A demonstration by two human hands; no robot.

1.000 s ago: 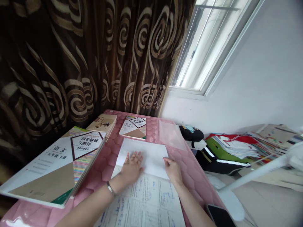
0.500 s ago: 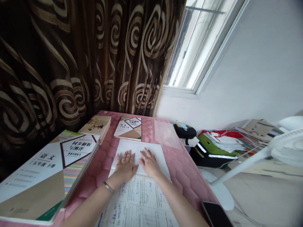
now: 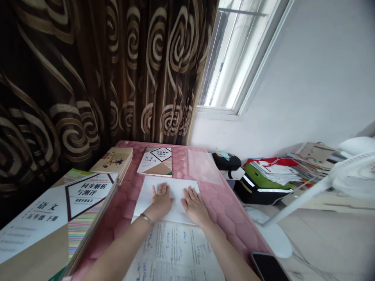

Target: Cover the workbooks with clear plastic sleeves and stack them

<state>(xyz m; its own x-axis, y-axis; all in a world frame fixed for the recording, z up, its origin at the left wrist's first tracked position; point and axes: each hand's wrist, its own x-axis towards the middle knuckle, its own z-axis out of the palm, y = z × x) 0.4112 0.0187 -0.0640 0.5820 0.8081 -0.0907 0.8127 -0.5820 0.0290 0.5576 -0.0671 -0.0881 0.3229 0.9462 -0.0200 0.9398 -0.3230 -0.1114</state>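
Both palms lie on a blank white sheet, which may be a folded-over part of the paper below it. My left hand, with a silver bracelet at the wrist, presses flat on the sheet's left half, fingers stretched forward. On the right half rests my right hand, also flat with its fingers out. Nearer to me, a printed paper with blue handwriting lies between my forearms. Just beyond the white sheet is a small workbook with a white and tan cover.
On the left are a large workbook and a stack of tan books. A clear plastic sheet lies on the pink padded tabletop. At right are a phone, a white fan, a black-and-green bag and piled papers.
My hands have slid apart over the white sheet, the right one further to the right. The view has turned slightly to the right.
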